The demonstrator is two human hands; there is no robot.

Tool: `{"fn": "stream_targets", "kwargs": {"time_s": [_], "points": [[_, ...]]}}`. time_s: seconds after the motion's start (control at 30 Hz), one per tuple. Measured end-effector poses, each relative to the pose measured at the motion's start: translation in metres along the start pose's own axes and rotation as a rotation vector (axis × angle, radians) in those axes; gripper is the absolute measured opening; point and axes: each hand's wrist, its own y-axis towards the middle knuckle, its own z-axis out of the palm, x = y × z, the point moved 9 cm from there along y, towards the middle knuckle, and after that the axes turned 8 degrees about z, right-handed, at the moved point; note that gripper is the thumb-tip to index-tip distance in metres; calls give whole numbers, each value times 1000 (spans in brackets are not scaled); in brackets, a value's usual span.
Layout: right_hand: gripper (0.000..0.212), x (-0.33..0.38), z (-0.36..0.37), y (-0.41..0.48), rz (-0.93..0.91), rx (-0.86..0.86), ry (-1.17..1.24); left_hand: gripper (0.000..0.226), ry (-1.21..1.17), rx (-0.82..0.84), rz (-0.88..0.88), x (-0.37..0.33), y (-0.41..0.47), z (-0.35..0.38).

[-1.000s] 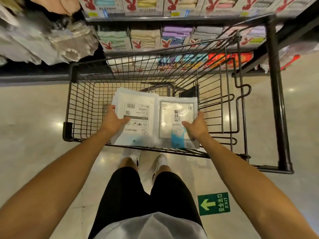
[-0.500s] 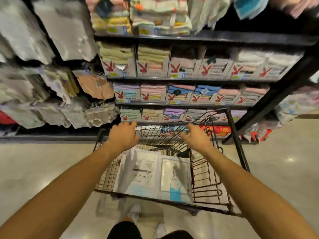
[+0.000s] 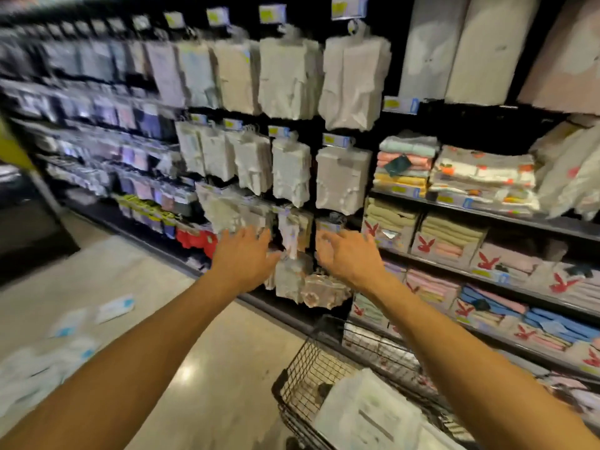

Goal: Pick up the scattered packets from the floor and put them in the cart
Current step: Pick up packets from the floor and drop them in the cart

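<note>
Both arms reach forward at chest height with nothing in them. My left hand (image 3: 244,256) and my right hand (image 3: 348,254) are open, fingers spread, in front of the shelving. The black wire cart (image 3: 303,362) stands at the lower right below my right arm. White packets (image 3: 367,414) with printed labels lie inside it. Several white and blue packets lie scattered on the floor at the left, one (image 3: 114,308) further out and a blurred group (image 3: 42,368) nearer to me.
A tall black store shelf (image 3: 480,216) runs across the view, with hanging bagged garments on pegs and boxed folded towels on the right. The beige polished floor (image 3: 201,336) lies between me and the shelf. A dark fixture (image 3: 29,228) stands at the far left.
My hands let go of the packets, which now lie in the cart, and rose. The view swung up and left, bringing floor packets into sight.
</note>
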Motion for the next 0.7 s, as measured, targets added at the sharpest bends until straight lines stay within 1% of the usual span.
{"fn": "stream_targets", "kwargs": {"time_s": [0.07,0.2,0.33,0.4,0.5,0.6,0.7], "points": [[59,79,1,16,-96,25,13,63,4,13,-115,64,-37,-3],[56,234,4,24,-266,47,89,64,32,66,-321,192,-123,3],[44,382,6,27,-428,77,101,64,50,69,-491,319,-208,3],[48,449,6,27,-487,66,83,63,59,71,-554,374,-245,3],[54,536,8,31,-571,5,58,63,97,68,-617,444,-287,-4],[62,602,20,37,-611,31,47,64,89,80,-656,497,-311,-3],[61,653,37,56,-615,56,43,65,64,67,-684,544,-318,6]]}}
